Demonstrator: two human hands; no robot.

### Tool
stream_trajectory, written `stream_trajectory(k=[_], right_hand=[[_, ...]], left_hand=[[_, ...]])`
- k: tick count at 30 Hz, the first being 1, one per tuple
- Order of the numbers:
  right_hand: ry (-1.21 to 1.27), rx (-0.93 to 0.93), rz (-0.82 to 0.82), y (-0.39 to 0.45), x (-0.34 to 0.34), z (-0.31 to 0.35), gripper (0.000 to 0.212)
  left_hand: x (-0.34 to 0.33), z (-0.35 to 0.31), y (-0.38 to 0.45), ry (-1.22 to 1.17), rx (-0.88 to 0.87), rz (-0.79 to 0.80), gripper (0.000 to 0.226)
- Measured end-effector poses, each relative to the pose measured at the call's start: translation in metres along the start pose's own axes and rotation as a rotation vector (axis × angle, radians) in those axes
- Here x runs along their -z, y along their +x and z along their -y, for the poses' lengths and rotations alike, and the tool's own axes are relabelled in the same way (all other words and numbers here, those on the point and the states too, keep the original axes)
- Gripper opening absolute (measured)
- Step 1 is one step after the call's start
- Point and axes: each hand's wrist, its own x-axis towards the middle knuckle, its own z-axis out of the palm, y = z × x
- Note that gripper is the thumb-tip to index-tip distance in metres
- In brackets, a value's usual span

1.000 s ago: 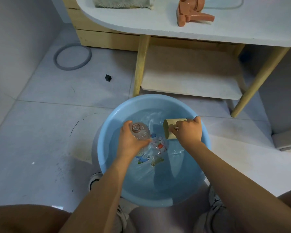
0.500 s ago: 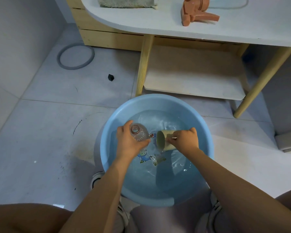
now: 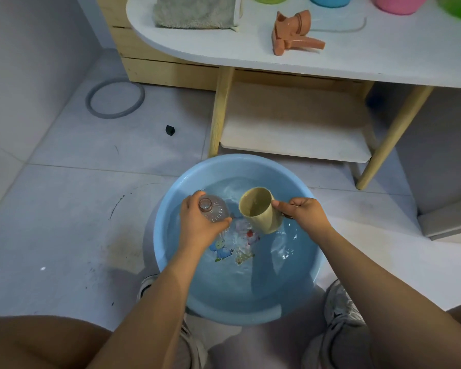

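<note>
Both hands work over the blue basin point(image 3: 240, 158). The left hand point(image 3: 200, 227) wraps round the clear bottle point(image 3: 216, 210) and holds it upright, open neck up, while the right hand point(image 3: 304, 213) grips the beige cup point(image 3: 260, 211) by its handle side. Since a second ago the cup has risen out of the water point(image 3: 250, 278) and tipped mouth-up, seemingly holding water, though the view is unclear. Scooping looks done and pouring comes next. The cup's rim sits just beside the bottle's neck, to its right, not yet over it.
</note>
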Motion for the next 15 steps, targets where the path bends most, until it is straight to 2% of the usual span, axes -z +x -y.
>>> stream_trajectory(k=[5, 15], right_hand=[[0.054, 0.056, -0.002, -0.004, 0.007, 0.02, 0.058], [-0.066, 0.227, 0.0, -0.018, 0.013, 0.072, 0.056]], left_hand=[[-0.002, -0.006, -0.002, 0.019, -0.018, 0.044, 0.083], [-0.009, -0.01, -0.002, 0.079, -0.035, 0.113, 0.089]])
